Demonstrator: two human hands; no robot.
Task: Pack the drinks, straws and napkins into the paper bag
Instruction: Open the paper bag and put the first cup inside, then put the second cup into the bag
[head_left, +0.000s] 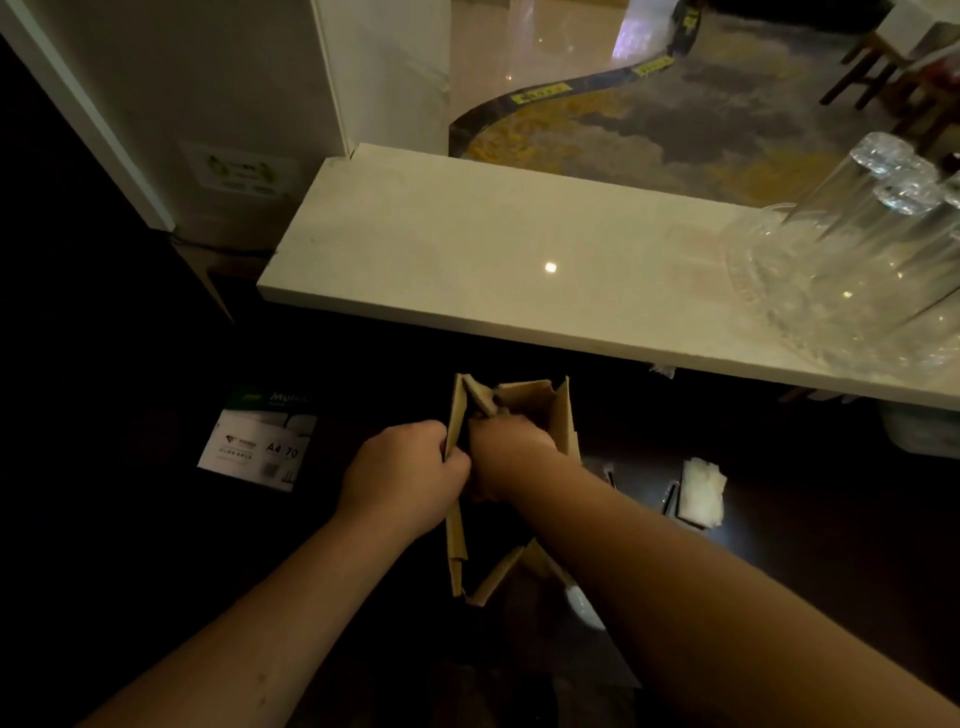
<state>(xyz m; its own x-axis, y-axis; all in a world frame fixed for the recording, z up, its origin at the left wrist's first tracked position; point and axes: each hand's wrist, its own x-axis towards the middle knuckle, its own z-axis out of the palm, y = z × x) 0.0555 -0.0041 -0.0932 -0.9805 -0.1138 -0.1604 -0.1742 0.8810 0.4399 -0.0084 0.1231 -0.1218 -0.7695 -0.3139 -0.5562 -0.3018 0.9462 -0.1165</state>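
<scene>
The person is standing at the dark lower counter, opening the paper bag (563, 415) below the white ledge (467, 249). The left hand (410, 473) is pinching its left wall, while the right hand (506, 449) is reaching inside, clenched around the paper. Spreading the folds evenly should make it stand. The napkins (702, 491) are lying just right.

Dim foreground, dark lower surface. White glossy tabletop (467, 249) with a light glare spot, upturned clear glasses (872, 218) at right. Beyond: polished patterned floor (675, 124), wooden chairs (883, 67), white wall (208, 78).
</scene>
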